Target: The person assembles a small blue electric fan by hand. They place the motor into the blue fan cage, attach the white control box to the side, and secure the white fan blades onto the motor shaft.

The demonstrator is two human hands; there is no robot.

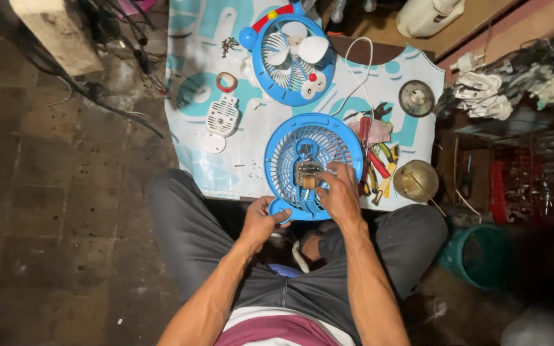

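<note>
A round blue fan grille lies on a printed white and teal sheet in front of me. My left hand grips its lower left rim. My right hand rests on the grille's lower right, fingers at a small metal motor in the grille's middle. Farther back lies the other blue fan half with white blades and a red and yellow trim.
A white vented plastic cover and a tape ring lie at left on the sheet. Pliers and screwdrivers sit right of the grille, beside a brass bowl and a round metal disc. A green bucket stands at right.
</note>
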